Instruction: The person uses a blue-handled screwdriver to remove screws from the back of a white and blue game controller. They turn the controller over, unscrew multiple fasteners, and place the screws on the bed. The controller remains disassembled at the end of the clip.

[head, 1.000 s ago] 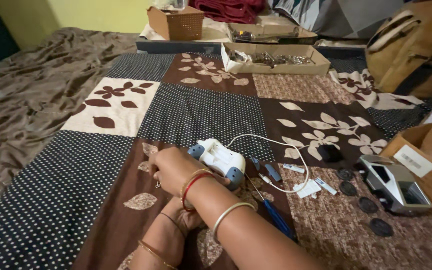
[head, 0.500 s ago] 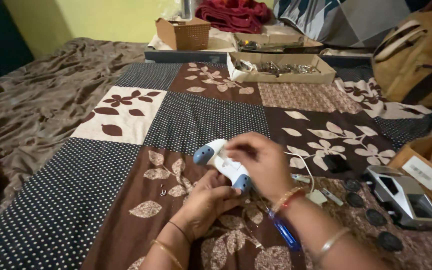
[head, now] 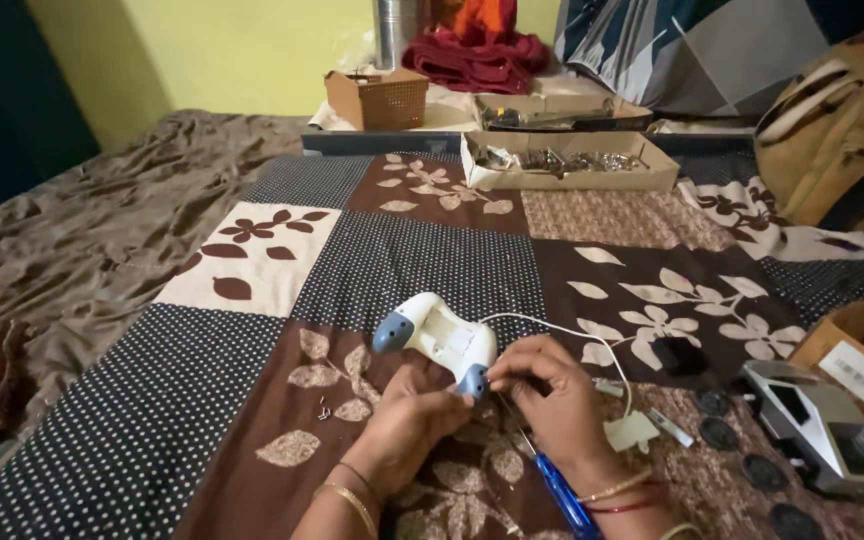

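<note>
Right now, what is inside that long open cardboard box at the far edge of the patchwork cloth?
The cardboard box holds a heap of small shiny metal parts; their kind is too small to tell, and the front wall hides whatever lies lower.

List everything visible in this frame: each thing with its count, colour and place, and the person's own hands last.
game controller: one, white with blue tips, centre, back side up
cable: one, white, from controller to the right
screwdriver: one, blue handle, under the right wrist
round caps: several, dark, right foreground
patchwork bedspread: one, brown, cream, dotted black
shallow cardboard tray: one, tan, holds metal parts, top centre
small basket: one, brown, top
backpack: one, tan, right
grey device: one, right edge
left hand: holds the controller
right hand: fingers at the controller's lower tip
</note>
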